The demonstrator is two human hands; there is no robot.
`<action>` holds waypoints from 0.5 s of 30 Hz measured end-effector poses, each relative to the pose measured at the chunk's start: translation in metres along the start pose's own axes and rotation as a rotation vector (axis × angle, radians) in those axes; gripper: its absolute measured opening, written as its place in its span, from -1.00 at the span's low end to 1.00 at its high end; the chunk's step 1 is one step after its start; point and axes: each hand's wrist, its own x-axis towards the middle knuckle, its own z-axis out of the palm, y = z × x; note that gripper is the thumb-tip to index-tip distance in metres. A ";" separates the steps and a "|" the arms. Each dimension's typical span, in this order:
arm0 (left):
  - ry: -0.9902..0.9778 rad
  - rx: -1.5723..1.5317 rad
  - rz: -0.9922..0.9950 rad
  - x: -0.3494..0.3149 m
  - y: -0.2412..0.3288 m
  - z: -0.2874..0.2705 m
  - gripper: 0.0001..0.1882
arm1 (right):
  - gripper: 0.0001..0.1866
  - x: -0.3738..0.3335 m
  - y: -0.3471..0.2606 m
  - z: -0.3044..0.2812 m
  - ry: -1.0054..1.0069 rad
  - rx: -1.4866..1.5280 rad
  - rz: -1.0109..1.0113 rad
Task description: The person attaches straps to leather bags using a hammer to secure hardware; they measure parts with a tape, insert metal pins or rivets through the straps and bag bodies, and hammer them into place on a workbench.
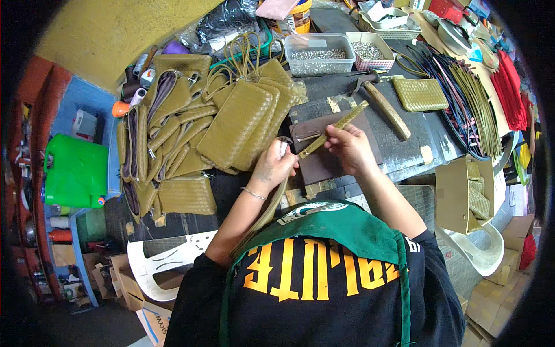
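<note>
Olive strap [352, 114] is held slanted over the brown pad [319, 168], far end raised toward the pad's far right corner, near end at its left edge. Both hands are closed on it: upper part is pinched between thumb and fingers of the right hand [351, 149], over the middle of the pad; near end is gripped by the left hand [273, 166], fingers curled, just left of the pad. A small pale piece with a dark tip also sticks up out of the left fist; too small to identify. More olive strap lengths [272, 208] are seen running from under the left hand toward the body, nearer than the pad; whether they are joined to the held one can't be told. Pad is laid on the dark table [425, 128]. Hammer [386, 110] is laid beyond and right of the pad, wooden handle angled toward the near right. Olive woven pouch [420, 94] is placed farther right of the pad, past the hammer. Clear tub [321, 70], filled with small metal bits, is set beyond the pad. Olive pouches [234, 124] are heaped left of the pad, some with looped straps. Cardboard box [450, 194] holding olive woven pieces is seen right of and nearer than the pad.
</note>
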 end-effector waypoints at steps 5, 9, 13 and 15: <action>0.031 0.533 0.204 0.009 -0.021 0.004 -0.67 | -0.60 0.009 -0.001 -0.034 0.186 -0.504 -0.444; 0.145 0.474 0.520 0.010 -0.018 0.004 -0.73 | -0.45 0.006 -0.009 -0.036 0.348 -1.009 -0.512; -0.026 -0.003 0.496 0.009 -0.005 0.012 -0.93 | -0.45 0.007 -0.010 -0.040 0.329 -0.993 -0.464; -0.038 0.037 0.541 0.011 -0.006 0.017 -0.92 | -0.45 0.005 -0.011 -0.036 0.329 -1.007 -0.454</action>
